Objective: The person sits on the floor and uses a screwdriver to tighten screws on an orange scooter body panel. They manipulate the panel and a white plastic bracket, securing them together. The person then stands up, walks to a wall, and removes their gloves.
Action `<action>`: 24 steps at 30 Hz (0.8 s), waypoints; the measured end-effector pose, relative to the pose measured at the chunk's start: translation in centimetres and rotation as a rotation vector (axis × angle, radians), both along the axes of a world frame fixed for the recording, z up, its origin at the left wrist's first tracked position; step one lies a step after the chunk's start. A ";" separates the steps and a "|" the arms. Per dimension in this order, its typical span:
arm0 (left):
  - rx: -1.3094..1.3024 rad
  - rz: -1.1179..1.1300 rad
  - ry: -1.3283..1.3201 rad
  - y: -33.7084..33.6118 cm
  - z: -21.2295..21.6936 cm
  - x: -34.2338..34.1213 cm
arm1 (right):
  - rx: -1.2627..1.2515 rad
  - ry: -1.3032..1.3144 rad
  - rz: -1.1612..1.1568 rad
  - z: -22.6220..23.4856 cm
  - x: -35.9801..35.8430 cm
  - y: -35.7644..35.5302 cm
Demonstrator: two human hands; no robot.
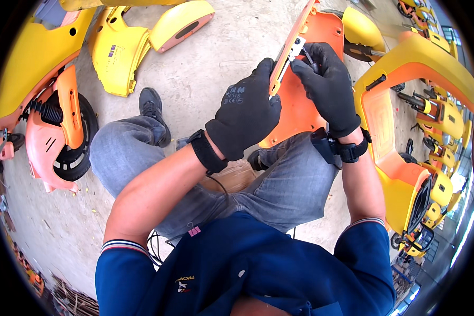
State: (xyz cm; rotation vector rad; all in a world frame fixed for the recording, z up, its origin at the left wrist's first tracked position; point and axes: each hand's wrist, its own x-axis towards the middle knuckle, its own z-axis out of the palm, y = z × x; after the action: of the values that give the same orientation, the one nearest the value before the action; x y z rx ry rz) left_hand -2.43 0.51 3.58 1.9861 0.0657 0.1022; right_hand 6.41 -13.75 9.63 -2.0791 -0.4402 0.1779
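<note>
While the person sits on the concrete floor (205, 68), the orange panel (300, 100) stands on the lap, in the upper centre of the frame. The left hand (245, 113), in a black glove, has its grip closed around the panel's edge. The right hand (326, 87) pinches a small dark tool (309, 58) at a white part (295, 48) near the top. Yellow shells (118, 47) lie upper left.

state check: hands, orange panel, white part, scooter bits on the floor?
left hand: gloved, gripping the orange panel's edge
right hand: gloved, pinching a small dark tool at the white part
orange panel: propped on the knees, tilted
white part: on the panel's edge
yellow cover: loose on the floor
</note>
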 end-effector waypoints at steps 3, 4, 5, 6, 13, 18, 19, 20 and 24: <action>-0.024 -0.034 0.039 0.2 0.2 0.0 | -0.035 0.026 0.049 0.3 0.0 0.2; -0.025 -0.041 0.052 0.3 0.6 0.0 | -0.035 0.038 0.045 0.3 0.0 0.2; -0.026 -0.047 0.066 0.3 0.8 0.1 | -0.035 0.051 0.041 0.3 0.0 0.1; -0.015 -0.028 0.022 0.2 0.6 0.0 | -0.033 0.064 0.039 0.3 0.1 0.1; 0.010 0.016 -0.072 -0.2 -0.2 -0.2 | 0.027 0.207 0.004 0.3 0.4 -0.4; 0.031 0.009 -0.081 -0.3 -0.3 -0.2 | 0.016 0.272 0.027 0.0 1.1 -1.0; 0.025 0.009 -0.089 -0.3 -0.7 -0.2 | 0.028 0.287 0.031 0.0 1.2 -1.0; 0.020 0.008 -0.096 -0.3 -1.0 -0.1 | 0.040 0.301 0.035 -0.2 1.2 -1.0; -0.046 -0.046 -0.038 0.0 -1.1 0.4 | 0.049 0.386 0.087 -0.8 1.8 -1.5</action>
State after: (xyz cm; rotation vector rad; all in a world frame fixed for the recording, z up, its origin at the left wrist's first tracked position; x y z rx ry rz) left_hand -2.03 0.53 2.48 1.9381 -0.0019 0.1081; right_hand 8.20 -15.23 8.78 -1.9201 -0.2949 0.6018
